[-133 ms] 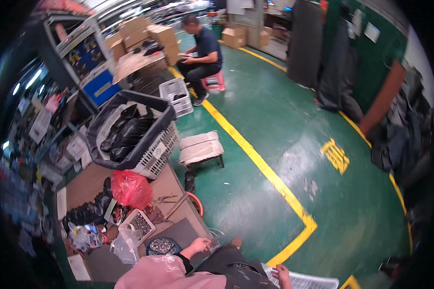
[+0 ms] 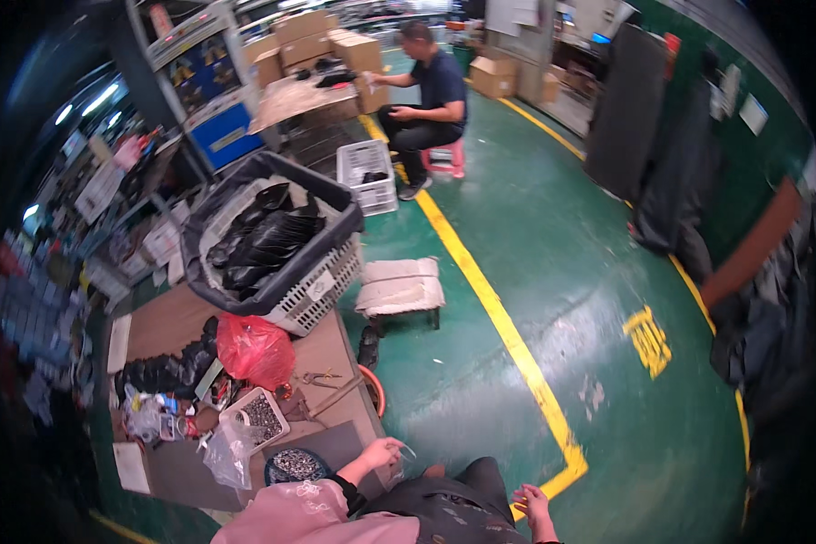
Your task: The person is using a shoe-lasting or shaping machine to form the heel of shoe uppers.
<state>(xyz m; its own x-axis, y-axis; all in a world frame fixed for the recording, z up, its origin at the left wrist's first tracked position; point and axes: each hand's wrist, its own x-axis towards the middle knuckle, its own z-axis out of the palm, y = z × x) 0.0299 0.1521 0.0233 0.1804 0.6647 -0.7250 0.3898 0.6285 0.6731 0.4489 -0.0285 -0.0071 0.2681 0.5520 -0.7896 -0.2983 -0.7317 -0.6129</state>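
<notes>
- A small thin pale item [image 2: 406,451] is seen pinched at the fingertips of the left hand [image 2: 383,451], just off the near edge of the low cardboard-covered work surface [image 2: 168,322]; too small to tell what it is
- Progress, judged only: work looks mid-way – small dark round dish of tiny metal parts [image 2: 296,465] and white rectangular tray of small grey parts [image 2: 261,416] are both well filled and lie just left of that hand; how many pieces are done cannot be told
- Left hand: raised from a pink sleeve [image 2: 313,512], wrist bent up, fingers closed together on the small item
- Right hand [image 2: 533,504]: held low at the lower edge beside the dark-trousered knee [image 2: 467,494], fingers loosely curled, nothing seen in it; closed or apart cannot be told
- Further out on the surface: crumpled clear plastic bag [image 2: 228,453], red plastic bag [image 2: 256,349], heap of black glossy pieces [image 2: 168,370]
- Behind these, a large white lattice basket lined with black plastic [image 2: 313,295], filled with black pieces
- To the right, a low stool with pale padded seat [image 2: 399,286] on green floor with yellow line [image 2: 503,331]
- Far off, another person sits on a pink stool [image 2: 444,156] by brown cardboard boxes [image 2: 322,41]
</notes>
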